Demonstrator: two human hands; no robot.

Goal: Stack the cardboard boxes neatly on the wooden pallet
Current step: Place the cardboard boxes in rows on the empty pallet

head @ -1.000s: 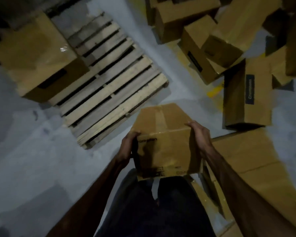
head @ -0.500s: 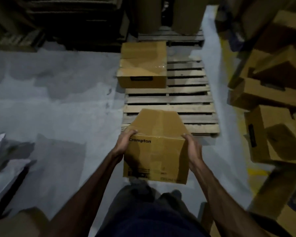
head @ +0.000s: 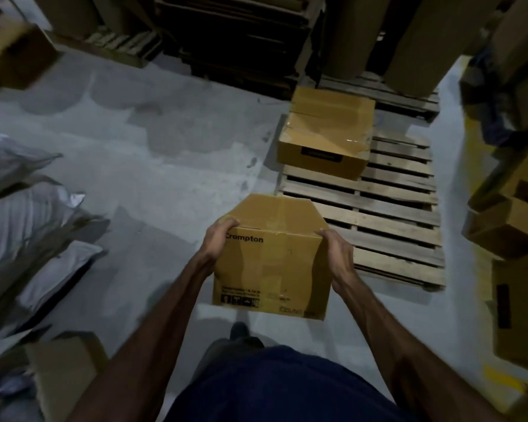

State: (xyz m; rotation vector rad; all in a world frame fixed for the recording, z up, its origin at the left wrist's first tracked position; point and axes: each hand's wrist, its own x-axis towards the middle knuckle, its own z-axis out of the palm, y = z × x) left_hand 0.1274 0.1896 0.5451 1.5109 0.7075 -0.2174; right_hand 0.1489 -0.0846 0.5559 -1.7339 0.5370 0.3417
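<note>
1. While both arms reach forward, the carried box (head: 272, 269) hangs in the air in front of the person's body, above the grey floor (head: 165, 166) and just short of the pallet's near left corner.
2. Left hand (head: 218, 239) grips its upper left corner, fingers curled over the top edge.
3. Right hand (head: 337, 254) clamps the right side, fingers wrapped round that edge.
4. The box sits tilted, taped top tipped away, printed "Crompton" face turned toward the person; which axis is longer I cannot tell.
5. The pallet (head: 387, 226) runs lengthwise away from the person, its slats lying crosswise.
6. One taped box (head: 325, 132) rests on the pallet's far left corner, label side facing back this way.
7. More boxes (head: 506, 226) lie heaped at the right.
</note>
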